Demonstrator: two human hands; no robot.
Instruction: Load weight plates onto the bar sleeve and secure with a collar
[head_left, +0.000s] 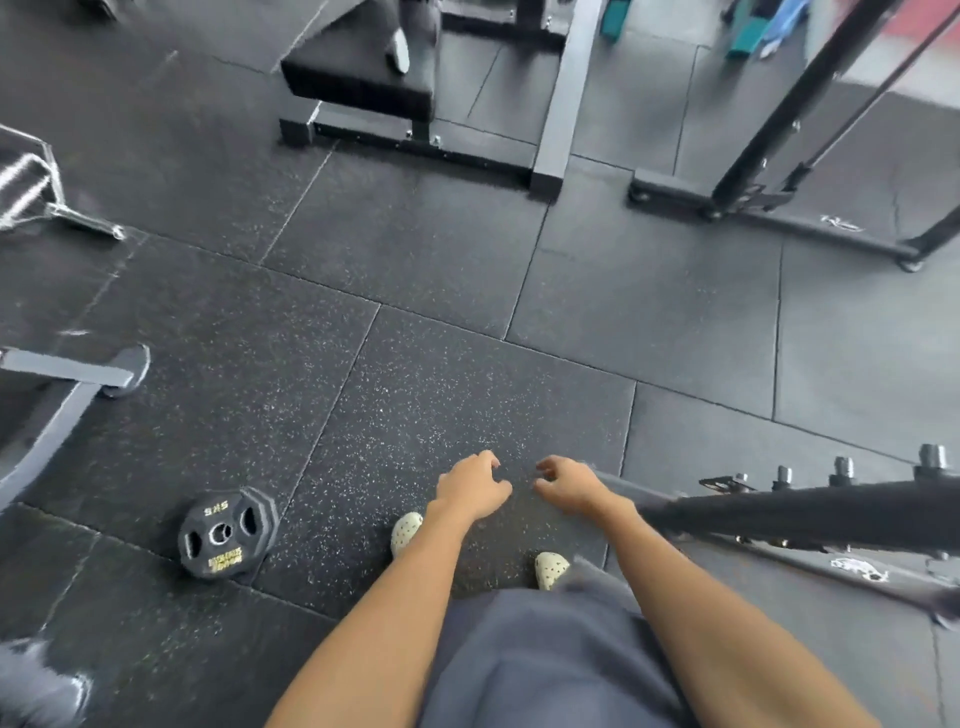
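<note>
Presently: plate not yet picked up, both hands empty.
Head view: left hand (470, 487) and right hand (570, 486) hung over the rubber floor (415, 260), near each other but apart, fingers loosely curled, holding nothing. One black weight plate (227, 533) lay flat on the floor, left of the left foot, apart from both hands. A grey stub (67, 367) at the left edge was possibly the bar sleeve; could not tell. No collar was seen. Judged step: fetching the plate. The next move called for a stoop, a left-hand reach and a grip through the plate's slots.

Weight plate (227, 533) black, yellow lettering; floor mat (467, 395) black, white-speckled; shoes (406, 531) cream, dark-spotted.
</note>
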